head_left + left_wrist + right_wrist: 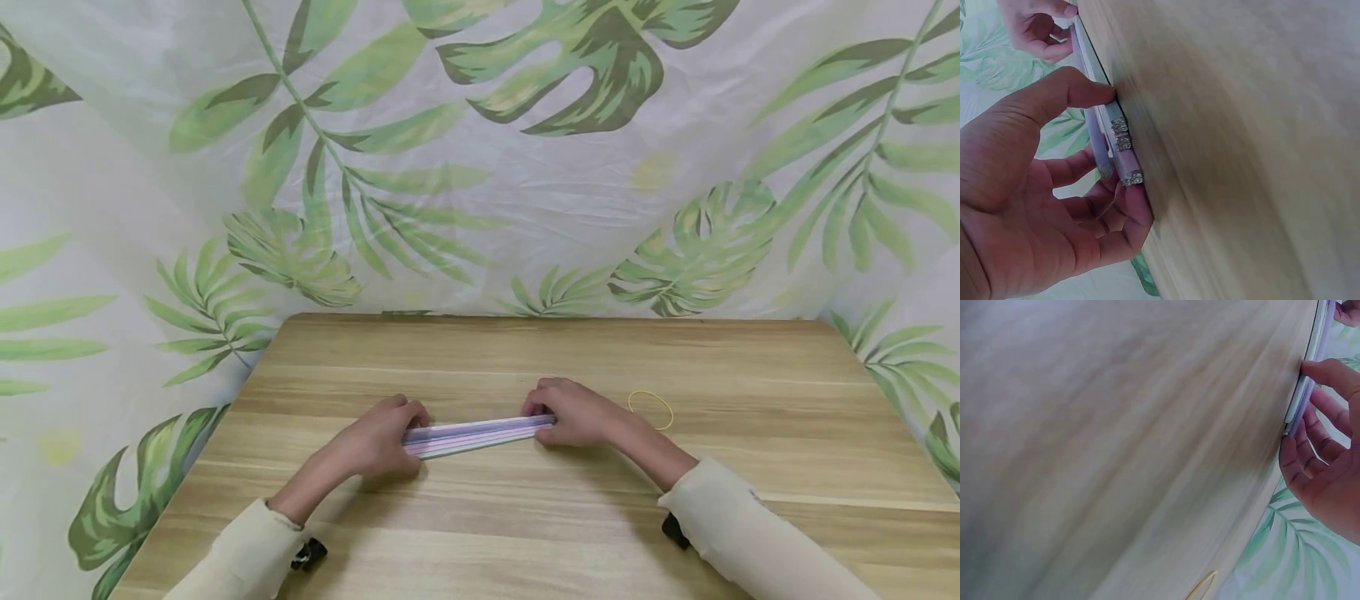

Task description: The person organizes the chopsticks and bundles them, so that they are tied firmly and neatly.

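Note:
A bundle of slim pastel pencils (480, 435) in lilac, pink, white and pale green lies between my two hands, low over the wooden table. My left hand (385, 435) grips the left end, its thumb on the near side and its fingers curled on the far side. Silvery textured ends of the pencils (1121, 134) stick out there, not quite level with one another. At the other end my right hand (573, 412) pinches the bundle between thumb and fingers. Part of each end is hidden by the fingers in the head view.
A thin yellow rubber band (651, 410) lies on the wooden table (525, 525), just beyond my right forearm. Behind the table hangs a pale cloth (555, 183) printed with green leaves. Dark wrist devices (307, 554) show at both cuffs.

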`<state>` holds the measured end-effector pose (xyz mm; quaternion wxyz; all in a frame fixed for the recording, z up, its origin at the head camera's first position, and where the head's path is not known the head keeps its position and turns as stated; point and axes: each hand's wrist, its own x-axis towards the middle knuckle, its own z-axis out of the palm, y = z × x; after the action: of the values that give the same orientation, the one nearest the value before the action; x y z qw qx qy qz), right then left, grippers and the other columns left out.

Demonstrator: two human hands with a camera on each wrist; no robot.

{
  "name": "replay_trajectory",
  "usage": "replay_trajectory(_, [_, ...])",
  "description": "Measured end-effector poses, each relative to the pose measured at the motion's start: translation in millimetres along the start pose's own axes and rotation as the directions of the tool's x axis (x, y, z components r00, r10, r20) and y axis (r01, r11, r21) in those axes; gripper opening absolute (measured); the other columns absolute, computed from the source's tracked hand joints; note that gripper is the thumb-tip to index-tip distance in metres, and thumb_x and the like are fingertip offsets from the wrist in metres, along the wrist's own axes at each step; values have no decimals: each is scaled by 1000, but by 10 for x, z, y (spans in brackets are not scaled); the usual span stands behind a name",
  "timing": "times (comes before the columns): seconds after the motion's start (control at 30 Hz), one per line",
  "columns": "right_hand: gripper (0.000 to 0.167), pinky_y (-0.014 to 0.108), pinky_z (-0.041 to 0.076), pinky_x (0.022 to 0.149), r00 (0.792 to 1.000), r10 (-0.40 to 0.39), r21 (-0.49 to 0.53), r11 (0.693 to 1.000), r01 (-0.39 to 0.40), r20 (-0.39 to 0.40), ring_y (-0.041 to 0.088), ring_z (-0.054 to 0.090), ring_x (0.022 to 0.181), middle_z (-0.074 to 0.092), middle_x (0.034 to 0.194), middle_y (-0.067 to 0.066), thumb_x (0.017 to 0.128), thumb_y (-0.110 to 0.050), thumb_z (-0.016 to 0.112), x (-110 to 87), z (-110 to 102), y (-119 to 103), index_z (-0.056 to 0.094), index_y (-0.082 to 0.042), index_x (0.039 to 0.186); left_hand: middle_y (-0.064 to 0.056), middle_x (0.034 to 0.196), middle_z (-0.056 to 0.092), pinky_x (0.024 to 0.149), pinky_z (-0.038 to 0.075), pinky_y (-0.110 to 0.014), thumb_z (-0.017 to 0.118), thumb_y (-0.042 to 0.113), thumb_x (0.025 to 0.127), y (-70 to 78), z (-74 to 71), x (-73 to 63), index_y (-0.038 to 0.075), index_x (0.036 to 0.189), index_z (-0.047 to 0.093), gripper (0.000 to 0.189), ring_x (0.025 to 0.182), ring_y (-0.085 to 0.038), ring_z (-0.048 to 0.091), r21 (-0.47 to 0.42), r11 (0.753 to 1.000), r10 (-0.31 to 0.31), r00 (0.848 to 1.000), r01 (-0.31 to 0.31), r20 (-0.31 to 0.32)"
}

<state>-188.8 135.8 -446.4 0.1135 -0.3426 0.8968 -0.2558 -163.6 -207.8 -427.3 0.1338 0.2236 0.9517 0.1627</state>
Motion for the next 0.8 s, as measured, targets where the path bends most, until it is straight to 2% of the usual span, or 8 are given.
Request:
replay_trajectory(0.23, [20,25,47,77,999,36,38,999,-36,7,8,54,84,62,92,-5,87,-10,82,-118,-54,67,74,-17,105,0,103,62,86,49,-38,88,14,72,53,30,119,13,113,70,45,93,-16,53,2,1000,27,1000,-27,13])
replay_trajectory(0.43, [21,25,47,79,998,65,57,996,-66,18,9,54,86,62,94,-4,87,-10,82,-209,-89,107,74,-15,106,0,105,62,87,49,-39,84,13,73,115,36,202,13,118,73,47,96,-17,53,-8,997,71,997,-71,19])
replay_trajectory(0.6, [24,26,50,82,999,53,66,996,-53,1,7,57,89,65,98,-4,89,-13,84,-261,-88,156,75,-14,111,-1,109,62,89,50,-40,89,16,79,130,33,248,12,122,73,46,98,-18,54,-37,997,68,997,-66,41])
replay_trajectory(0.8, [33,26,54,83,998,41,164,986,-34,-41,7,62,92,70,102,-3,87,-19,90,-314,-64,228,76,-10,116,-1,109,63,94,51,-42,92,22,80,108,13,269,10,122,73,47,103,-19,57,-71,995,76,996,-74,36])
